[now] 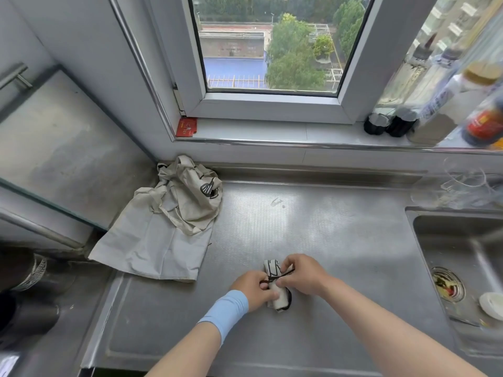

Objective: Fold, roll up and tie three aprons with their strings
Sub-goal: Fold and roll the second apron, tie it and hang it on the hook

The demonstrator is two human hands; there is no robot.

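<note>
A small rolled-up beige apron (278, 299) with black trim lies on the steel counter (326, 235) near its front edge. A black string (285, 274) runs across the roll. My left hand (251, 289), with a light blue wristband, pinches the string at the roll's left side. My right hand (302, 273) pinches the same string from the right, over the roll's top. A loose heap of beige aprons (168, 224) lies unfolded at the counter's back left corner, with a black print showing on top.
A sink (462, 254) with a drain strainer and a white dish sits on the right. Bottles and jars (435, 115) crowd the window sill at right, a red packet (186, 127) at its left end. A dark stove area (27, 295) lies on the left.
</note>
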